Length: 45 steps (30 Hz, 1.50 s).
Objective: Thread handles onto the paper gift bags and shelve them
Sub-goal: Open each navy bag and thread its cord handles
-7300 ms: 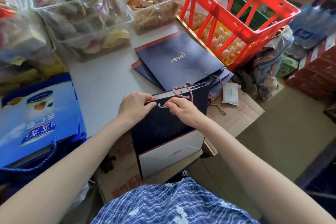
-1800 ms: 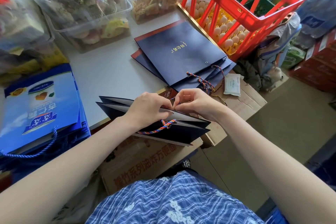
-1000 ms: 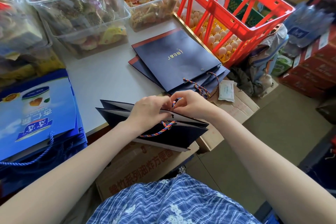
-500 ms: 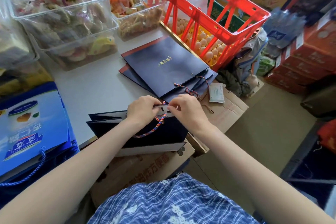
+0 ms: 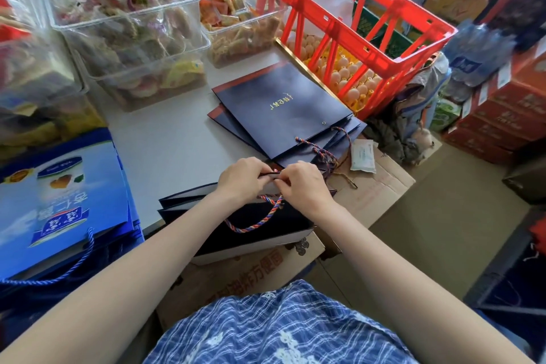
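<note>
The left hand [image 5: 242, 179] and right hand [image 5: 305, 183] are pinching the braided cord [image 5: 260, 220] at the navy bag's [image 5: 266, 233] top edge, its long axis running left-right directly beneath both hands, overhanging the worktop [image 5: 165, 151] front edge.

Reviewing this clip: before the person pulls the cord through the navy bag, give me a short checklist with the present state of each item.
1. Both hands on the work: left hand and right hand meet at the top edge of the navy bag: ok.
2. Cord end pinched: a dark tip shows between the fingers, but which hand holds it: cannot tell.
3. Tip through the eyelet: hidden by the fingers: cannot tell.
4. First braided handle already hanging on the near face: ok.
5. Spare cords within reach beside the stack of flat bags: ok.
6. Bag supported on the cardboard box: ok.
</note>
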Each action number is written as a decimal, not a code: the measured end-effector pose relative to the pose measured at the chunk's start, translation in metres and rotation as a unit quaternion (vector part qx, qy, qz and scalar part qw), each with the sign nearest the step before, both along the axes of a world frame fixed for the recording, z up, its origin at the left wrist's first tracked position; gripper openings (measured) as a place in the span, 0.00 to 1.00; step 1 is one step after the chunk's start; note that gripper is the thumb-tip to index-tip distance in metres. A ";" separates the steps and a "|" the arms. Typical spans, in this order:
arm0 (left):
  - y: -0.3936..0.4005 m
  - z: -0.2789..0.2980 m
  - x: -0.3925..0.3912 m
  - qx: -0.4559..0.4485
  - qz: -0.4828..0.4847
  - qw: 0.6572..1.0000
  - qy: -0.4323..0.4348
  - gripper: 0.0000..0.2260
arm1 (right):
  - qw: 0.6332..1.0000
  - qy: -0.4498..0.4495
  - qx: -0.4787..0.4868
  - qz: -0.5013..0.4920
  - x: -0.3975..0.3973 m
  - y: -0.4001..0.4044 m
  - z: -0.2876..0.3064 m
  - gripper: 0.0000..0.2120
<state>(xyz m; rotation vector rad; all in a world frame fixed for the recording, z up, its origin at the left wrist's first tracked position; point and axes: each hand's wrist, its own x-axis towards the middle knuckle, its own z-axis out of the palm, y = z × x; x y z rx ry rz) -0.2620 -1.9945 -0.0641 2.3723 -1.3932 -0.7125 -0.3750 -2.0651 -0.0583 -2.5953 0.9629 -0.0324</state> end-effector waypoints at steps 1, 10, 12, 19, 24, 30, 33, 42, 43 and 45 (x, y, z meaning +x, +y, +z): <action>0.000 -0.002 -0.002 -0.008 -0.002 1.000 -0.013 0.10 | 1.000 -0.009 -0.002 0.005 -0.003 0.000 -0.002 0.11; 0.002 0.008 0.005 -0.123 0.043 0.991 0.001 0.09 | 0.989 -0.138 0.049 -0.032 -0.011 -0.015 -0.002 0.07; 0.011 0.013 -0.001 -0.145 0.082 0.985 -0.031 0.08 | 0.982 -0.163 0.081 -0.057 -0.010 -0.014 0.001 0.07; -0.006 0.030 -0.003 0.052 0.188 0.920 0.340 0.15 | 0.944 -0.210 0.250 -0.043 -0.015 -0.016 0.008 0.02; -0.008 0.027 -0.002 0.036 0.207 0.889 0.407 0.02 | 0.946 -0.174 0.275 0.014 -0.025 -0.018 0.018 0.05; 0.008 0.002 -0.006 -0.133 0.117 0.965 0.195 0.03 | 0.936 -0.167 0.307 -0.054 -0.021 -0.023 0.015 0.06; 0.013 0.000 -0.007 -0.183 0.064 0.968 0.161 0.02 | 0.942 -0.140 0.292 -0.083 -0.014 -0.024 0.014 0.09; 0.017 -0.005 -0.008 -0.207 0.024 0.964 0.167 0.02 | 0.949 -0.156 0.246 -0.122 -0.006 -0.021 0.008 0.06; 0.017 -0.006 -0.008 -0.211 0.018 0.964 0.163 0.02 | 0.953 -0.154 0.237 -0.111 -0.006 -0.021 0.007 0.05; 0.016 -0.006 -0.009 -0.217 0.002 0.962 0.165 0.02 | 0.961 -0.144 0.225 -0.077 -0.007 -0.020 0.007 0.07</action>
